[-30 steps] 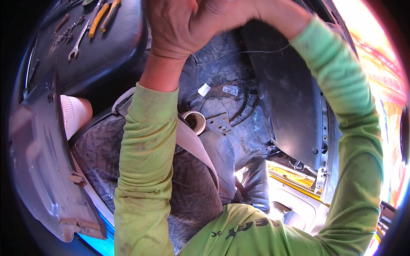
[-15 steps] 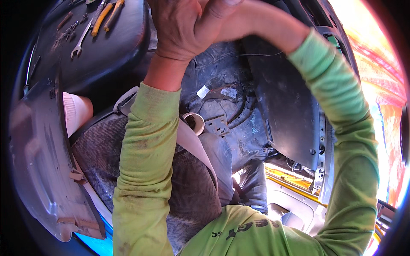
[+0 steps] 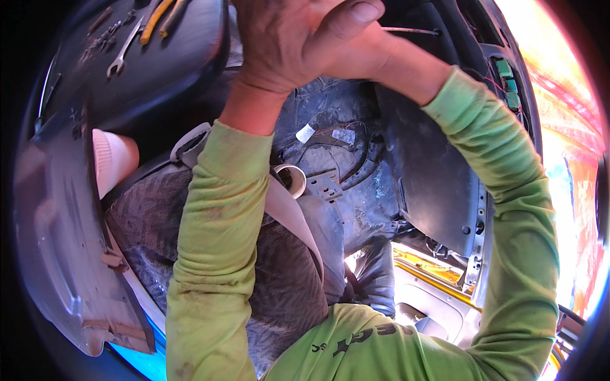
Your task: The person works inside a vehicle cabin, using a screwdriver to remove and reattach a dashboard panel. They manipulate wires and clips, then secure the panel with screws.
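My left hand is at the top centre, thumb raised and curved to the right, its fingers mostly beyond the upper edge. My right hand reaches in from the right behind it; its fingers are hidden by the left one, so I cannot see what either holds. A thin pale rod lies just right of the thumb; whether a hand touches it is unclear. Below the hands lies a dusty dark vehicle floor with wires, two white labels, a metal bracket and a round white tube end.
A black seat carries a wrench, yellow-handled pliers and small parts. A loose dark panel stands left beside a white cylinder. At right are a black panel, green components and red sheeting.
My right wrist and forearm have moved lower, and my left hand slightly right. The view has shifted a little, showing more of the green components at upper right.
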`<state>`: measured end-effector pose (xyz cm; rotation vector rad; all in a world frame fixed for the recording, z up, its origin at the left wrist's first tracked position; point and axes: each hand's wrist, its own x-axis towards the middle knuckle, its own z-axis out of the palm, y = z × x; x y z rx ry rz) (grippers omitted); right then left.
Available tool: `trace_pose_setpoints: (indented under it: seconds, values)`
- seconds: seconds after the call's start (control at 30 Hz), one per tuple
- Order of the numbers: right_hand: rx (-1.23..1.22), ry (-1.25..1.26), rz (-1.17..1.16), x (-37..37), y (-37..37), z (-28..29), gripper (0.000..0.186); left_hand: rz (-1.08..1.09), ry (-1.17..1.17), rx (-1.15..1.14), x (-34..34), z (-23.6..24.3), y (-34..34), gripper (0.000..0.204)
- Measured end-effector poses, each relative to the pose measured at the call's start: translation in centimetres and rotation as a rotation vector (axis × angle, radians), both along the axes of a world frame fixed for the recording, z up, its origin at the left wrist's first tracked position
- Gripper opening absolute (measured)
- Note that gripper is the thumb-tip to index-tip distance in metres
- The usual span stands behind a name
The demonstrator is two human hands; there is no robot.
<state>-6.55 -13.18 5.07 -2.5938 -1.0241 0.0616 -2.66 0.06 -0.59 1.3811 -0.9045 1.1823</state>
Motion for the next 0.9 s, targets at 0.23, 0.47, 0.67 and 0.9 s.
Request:
trace_pose_setpoints:
  seconds: [0.23, 0.47, 0.67, 0.9]
  values:
    - [-0.075, 0.667, 0.243, 4.5, 0.0, 2.3, 0.028, -0.042, -0.118, -0.048, 1.9, 0.5, -0.5, 0.089]
    - [0.14, -0.269, -0.03, -1.0, -0.5, -0.2, 0.027, 0.001, -0.14, -0.065, 1.6, 0.6, -0.8, 0.085]
    - [-0.191, 0.11, 0.04, 2.9, 0.7, 3.4, 0.027, -0.213, 0.333, -0.272, 0.5, 1.2, -0.9, 0.067]
    - [-0.091, 0.533, 0.018, 3.0, 1.9, 4.2, 0.03, -0.625, 0.625, -0.414, 0.4, 0.3, -1.4, 0.074]
